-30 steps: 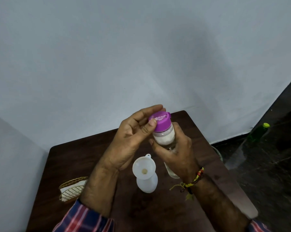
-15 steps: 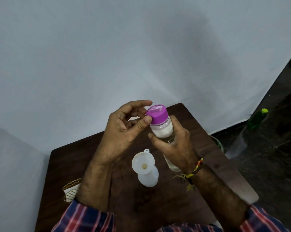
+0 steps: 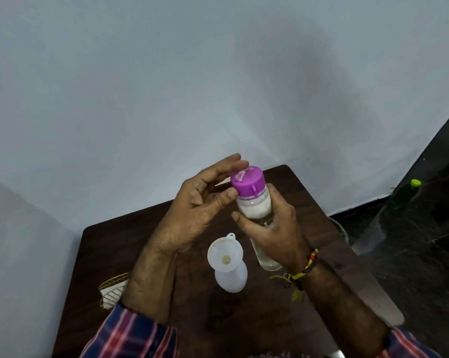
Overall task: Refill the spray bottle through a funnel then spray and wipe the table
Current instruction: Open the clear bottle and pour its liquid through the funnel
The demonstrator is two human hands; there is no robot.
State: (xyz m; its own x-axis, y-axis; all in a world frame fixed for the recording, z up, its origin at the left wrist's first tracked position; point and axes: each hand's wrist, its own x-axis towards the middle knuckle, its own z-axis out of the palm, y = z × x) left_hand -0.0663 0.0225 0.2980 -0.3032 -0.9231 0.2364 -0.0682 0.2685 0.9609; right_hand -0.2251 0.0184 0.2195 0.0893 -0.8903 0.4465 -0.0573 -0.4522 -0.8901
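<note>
A clear bottle with a purple cap is held above the table by the right hand, whose fingers are wrapped round its body. Its long axis is tilted, with the cap end up and away from the person and the base down toward the wrist. Relative to the cap, the left hand lies directly to the left: its thumb is pressed against the cap's side and its fingers are curved over the top, so the cap is pinched between them. Below and left of the cap, the white funnel is seated in the neck of the white spray bottle, which stands upright on the table. The cap is judged not yet opened, so only 1 step, opening it, stands before pouring.
</note>
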